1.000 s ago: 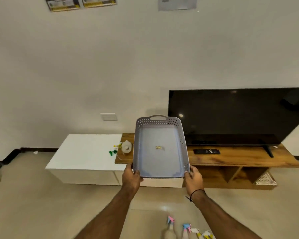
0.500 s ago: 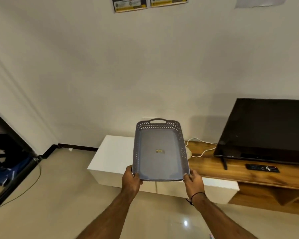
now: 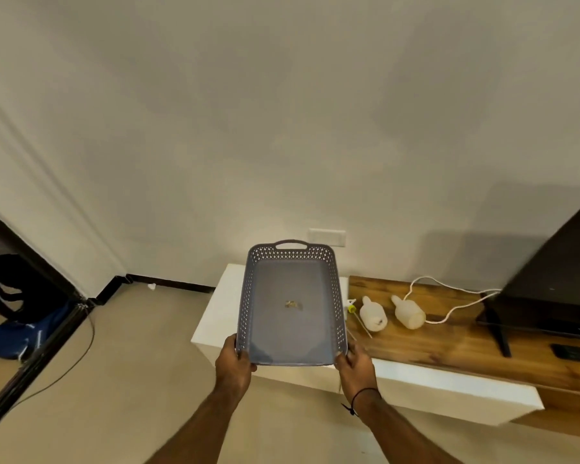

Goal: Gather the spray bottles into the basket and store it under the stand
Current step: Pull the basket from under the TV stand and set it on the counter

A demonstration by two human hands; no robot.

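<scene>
I hold a grey perforated basket (image 3: 292, 259) out in front of me, tilted so its inside faces me. My left hand (image 3: 234, 365) grips its near left corner and my right hand (image 3: 355, 365) grips its near right corner. A small scrap lies on the basket floor; otherwise it holds nothing. Two whitish bottles (image 3: 373, 313) (image 3: 409, 312) lie on their sides on the wooden stand (image 3: 449, 343), just right of the basket. A yellow and white spray head (image 3: 351, 308) with a thin tube lies beside the left bottle, partly hidden by the basket.
A white low cabinet (image 3: 416, 385) runs under and left of the wooden top. A black TV (image 3: 556, 283) stands at the right with a white cable (image 3: 449, 296) and a remote (image 3: 575, 352). A dark bag (image 3: 21, 309) lies beyond a black floor rail at left.
The view has swung left and closer to the stand. The two bottles lying on the wooden top have come into sight, and the spray bottles on the floor near me have left the frame.
</scene>
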